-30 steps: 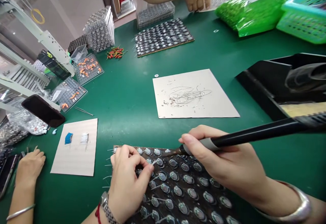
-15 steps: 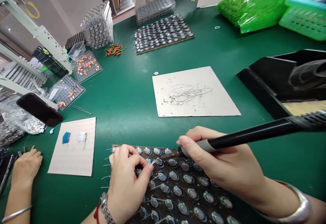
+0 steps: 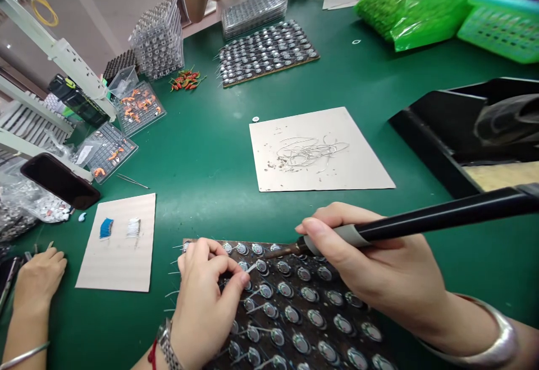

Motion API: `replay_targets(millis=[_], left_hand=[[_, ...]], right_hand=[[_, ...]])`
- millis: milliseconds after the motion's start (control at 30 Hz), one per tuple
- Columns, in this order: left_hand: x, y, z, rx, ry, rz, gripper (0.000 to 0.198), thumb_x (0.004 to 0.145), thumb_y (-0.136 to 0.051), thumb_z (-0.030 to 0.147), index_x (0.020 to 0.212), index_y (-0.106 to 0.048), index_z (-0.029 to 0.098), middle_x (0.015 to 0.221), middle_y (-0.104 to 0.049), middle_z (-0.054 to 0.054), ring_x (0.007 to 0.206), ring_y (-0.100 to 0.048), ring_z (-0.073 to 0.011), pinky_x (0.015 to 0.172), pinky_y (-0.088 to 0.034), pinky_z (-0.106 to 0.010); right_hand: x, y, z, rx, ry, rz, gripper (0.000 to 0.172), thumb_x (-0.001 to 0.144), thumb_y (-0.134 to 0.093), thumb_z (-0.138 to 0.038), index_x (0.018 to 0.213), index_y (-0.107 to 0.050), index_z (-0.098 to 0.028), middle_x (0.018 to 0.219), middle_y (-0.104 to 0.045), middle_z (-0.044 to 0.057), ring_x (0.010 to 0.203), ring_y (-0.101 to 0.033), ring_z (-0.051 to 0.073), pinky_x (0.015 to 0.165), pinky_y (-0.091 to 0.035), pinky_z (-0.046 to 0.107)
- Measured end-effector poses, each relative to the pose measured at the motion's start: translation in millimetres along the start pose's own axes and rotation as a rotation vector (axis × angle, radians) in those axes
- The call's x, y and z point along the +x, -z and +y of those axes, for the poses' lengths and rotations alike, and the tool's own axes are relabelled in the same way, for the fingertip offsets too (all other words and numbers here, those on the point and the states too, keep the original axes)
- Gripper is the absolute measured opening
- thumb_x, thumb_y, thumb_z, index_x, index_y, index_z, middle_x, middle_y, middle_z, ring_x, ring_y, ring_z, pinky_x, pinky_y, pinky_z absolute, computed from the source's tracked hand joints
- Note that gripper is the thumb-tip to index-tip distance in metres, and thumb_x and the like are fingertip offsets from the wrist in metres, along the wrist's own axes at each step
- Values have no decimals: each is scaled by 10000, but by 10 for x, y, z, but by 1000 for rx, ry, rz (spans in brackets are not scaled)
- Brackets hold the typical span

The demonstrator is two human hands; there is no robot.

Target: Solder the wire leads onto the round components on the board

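Observation:
My right hand (image 3: 374, 269) is wrapped round a soldering iron (image 3: 438, 215) like a pen. The iron's brown tip points left, over a round silver part on the dark board (image 3: 295, 280). My left hand (image 3: 210, 297) rests on the board's left side, thumb and forefinger pinching a short pale wire (image 3: 251, 269) beside the tip. Rows of round silver parts (image 3: 309, 294) sit on the board, several with thin wires sticking out. Whether the iron's tip touches the wire or the part, I cannot tell.
Ahead lies a card with loose solder wire (image 3: 311, 154). A card (image 3: 115, 269) with blue and white wire bits is at left, near another person's hand (image 3: 40, 280). A black soldering-iron stand (image 3: 446, 128) stands right. A second board (image 3: 269, 53) lies farther back.
The view has shifted slightly. The iron's tip and the pinched wire stay close together over the same area of the board. Across the table, another person's hands have moved apart.

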State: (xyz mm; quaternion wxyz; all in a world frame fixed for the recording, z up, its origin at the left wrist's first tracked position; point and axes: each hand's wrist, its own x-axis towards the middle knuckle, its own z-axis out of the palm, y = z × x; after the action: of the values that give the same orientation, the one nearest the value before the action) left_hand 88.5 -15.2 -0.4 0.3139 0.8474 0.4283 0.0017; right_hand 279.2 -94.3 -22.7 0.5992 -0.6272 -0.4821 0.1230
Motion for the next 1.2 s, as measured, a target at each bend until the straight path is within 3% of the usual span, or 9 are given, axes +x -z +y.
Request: replay_targets(millis=[533,1000,1200], left_hand=[[-23,-20,-8,14,-54,50,166,903,-551,210,770,-648,230,932,-556,-22,940,-503,-232,847,-339,-436],[-36,-28,-24,149,-204,124,149,904,-504,152,807,-601,209,943,-524,-48,918,-492,-237,807,-373,-430],[-30,-20,-33,137,-198,84,154,912,-492,143,822,-597,208,962,-510,-47,929,-480,-238,833,-370,-456]], right_hand=[[-12,23,-10,-1,17,5,246,907,-550,-176,670,-548,-241,494,-518,-65,426,-486,85,396,-391,182],[7,-13,-17,-32,-1,-3,264,890,-561,-175,631,-552,-227,544,-580,-44,453,-515,84,402,-407,170],[7,-2,-3,-66,-27,-5,288,889,-564,-231,601,-577,-215,551,-601,-16,465,-537,96,403,-414,185]])
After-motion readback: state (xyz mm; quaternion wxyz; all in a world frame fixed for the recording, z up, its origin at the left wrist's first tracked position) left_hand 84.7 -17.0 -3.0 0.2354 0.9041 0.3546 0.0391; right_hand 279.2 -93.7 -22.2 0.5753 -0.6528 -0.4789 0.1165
